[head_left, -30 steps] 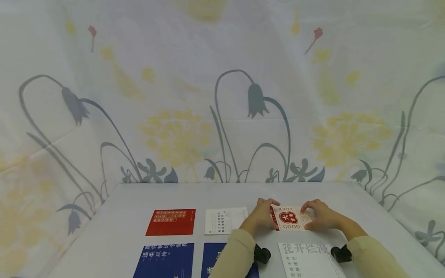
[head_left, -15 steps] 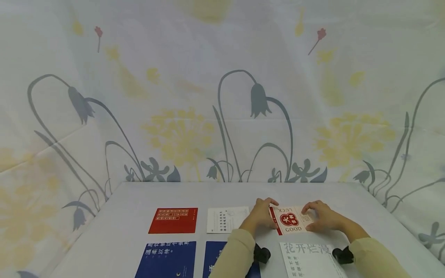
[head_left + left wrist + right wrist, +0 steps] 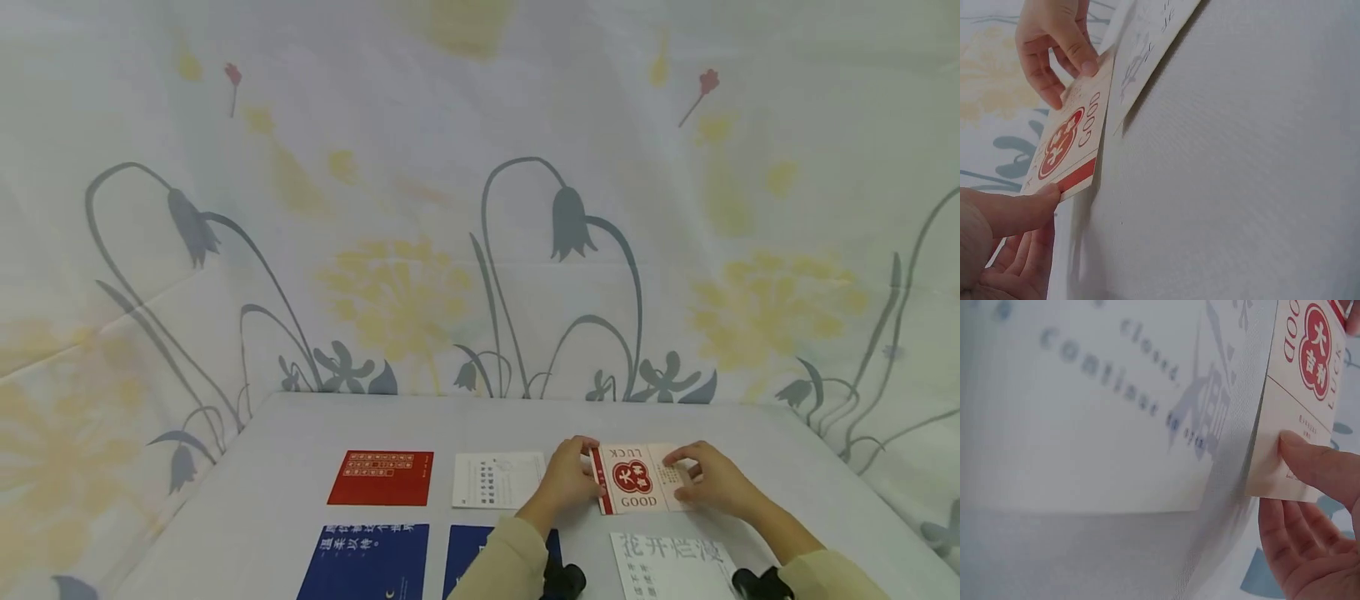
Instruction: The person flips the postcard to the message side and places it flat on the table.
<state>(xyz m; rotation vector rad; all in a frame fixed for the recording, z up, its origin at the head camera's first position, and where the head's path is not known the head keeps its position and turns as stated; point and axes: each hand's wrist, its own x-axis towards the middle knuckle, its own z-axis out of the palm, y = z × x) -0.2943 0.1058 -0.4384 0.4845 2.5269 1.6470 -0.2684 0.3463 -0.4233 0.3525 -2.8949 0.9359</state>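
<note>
A cream postcard (image 3: 636, 477) with a red emblem, the words GOOD and LUCK, and a red strip along one end is held between both hands, seemingly a little off the table. My left hand (image 3: 567, 482) pinches the red-strip end; in the left wrist view its thumb (image 3: 1041, 201) lies on top and its fingers go beneath. At the plain end, my right hand (image 3: 716, 483) pinches the card, thumb (image 3: 1310, 453) on the printed face and fingers below in the right wrist view. Just nearer than it lies a white postcard with grey characters (image 3: 667, 567), flat on the table.
Flat on the white table (image 3: 420, 417) are a red card (image 3: 382, 487), a white card with small print (image 3: 498, 482), a dark blue card (image 3: 367, 567) and another blue card (image 3: 465, 554) partly behind my left sleeve. A flower-patterned curtain (image 3: 420, 192) hangs behind.
The cream postcard now seems raised, with more of its face showing. My right hand has shifted slightly right with it. The whole head view has drifted a little.
</note>
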